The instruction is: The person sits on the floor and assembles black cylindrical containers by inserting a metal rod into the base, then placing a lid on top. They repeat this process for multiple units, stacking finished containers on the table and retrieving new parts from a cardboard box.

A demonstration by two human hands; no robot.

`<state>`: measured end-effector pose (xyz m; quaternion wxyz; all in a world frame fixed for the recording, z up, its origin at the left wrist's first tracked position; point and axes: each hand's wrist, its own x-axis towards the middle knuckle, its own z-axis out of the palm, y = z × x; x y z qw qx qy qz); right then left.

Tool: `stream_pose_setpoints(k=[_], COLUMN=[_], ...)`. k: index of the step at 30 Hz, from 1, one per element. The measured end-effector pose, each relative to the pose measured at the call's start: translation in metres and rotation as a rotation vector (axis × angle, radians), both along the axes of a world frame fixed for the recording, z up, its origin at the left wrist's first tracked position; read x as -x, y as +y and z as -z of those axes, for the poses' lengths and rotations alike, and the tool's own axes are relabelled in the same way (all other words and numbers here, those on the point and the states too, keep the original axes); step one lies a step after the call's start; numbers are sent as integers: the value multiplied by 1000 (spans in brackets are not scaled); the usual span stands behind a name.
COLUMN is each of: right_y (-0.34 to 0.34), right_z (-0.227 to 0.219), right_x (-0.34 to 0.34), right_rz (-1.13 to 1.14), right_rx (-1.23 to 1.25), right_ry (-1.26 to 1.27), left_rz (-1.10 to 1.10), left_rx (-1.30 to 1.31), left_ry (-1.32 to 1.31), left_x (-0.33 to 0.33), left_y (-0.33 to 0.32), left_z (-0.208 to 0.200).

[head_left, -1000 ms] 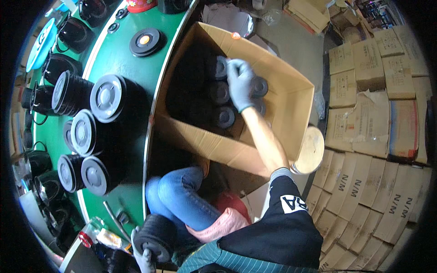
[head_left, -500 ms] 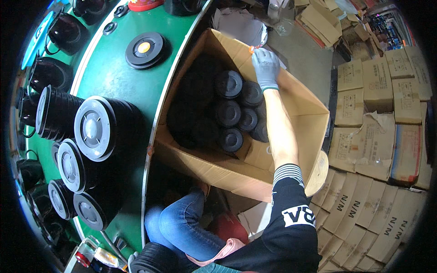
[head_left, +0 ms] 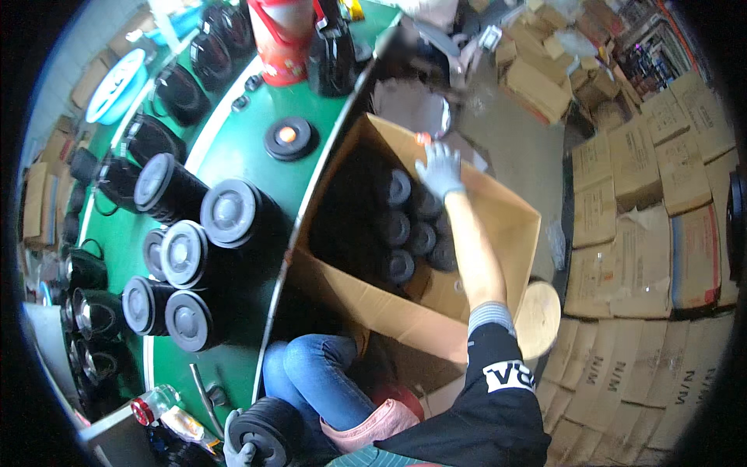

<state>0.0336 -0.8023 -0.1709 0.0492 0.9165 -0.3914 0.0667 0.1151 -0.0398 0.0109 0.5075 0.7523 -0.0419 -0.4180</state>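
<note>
My right hand [head_left: 442, 170], in a grey glove, reaches over the far wall of a large open cardboard box [head_left: 389, 303]. Its fingers are spread and hold nothing, just beside a small orange piece [head_left: 422, 138] on the rim. Several stacks of black round discs [head_left: 421, 238] stand inside the box; its left part is dark. At the lower edge my left hand [head_left: 237, 442], gloved too, wraps round a stack of black discs [head_left: 268, 436] by my lap. Discs like these are piled on the green table, among them a tall stack [head_left: 228, 210].
The green table [head_left: 249, 148] runs along my left with black kettle-like pots [head_left: 180, 92], a red-and-white bucket [head_left: 282, 47], a disc with an orange centre [head_left: 289, 138] and a glass jar [head_left: 156, 403]. A round wooden stool [head_left: 538, 319] stands right of the box. Cartons [head_left: 622, 257] are stacked at right.
My right hand has gone from closed fingers at the orange piece to spread fingers beside it. My left hand and its stack have come further into view. The whole view has shifted.
</note>
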Motion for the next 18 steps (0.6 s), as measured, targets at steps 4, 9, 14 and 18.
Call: stream_pose_setpoints(k=[4, 9, 14, 18], right_y=[111, 341, 522, 629], right_z=[-28, -84, -175, -145], right_x=[21, 38, 79, 83], right_rz=[-127, -264, -700, -693], right_rx=[-371, -1089, -1319, -1475], right_ry=[-325, -1032, -749, -826], left_rz=[0, -28, -67, -128], left_rx=[77, 173, 289, 443], left_ry=[-40, -98, -110, -113], left_x=[6, 21, 46, 68], left_y=[14, 36, 59, 79], left_z=[-3, -13, -14, -6])
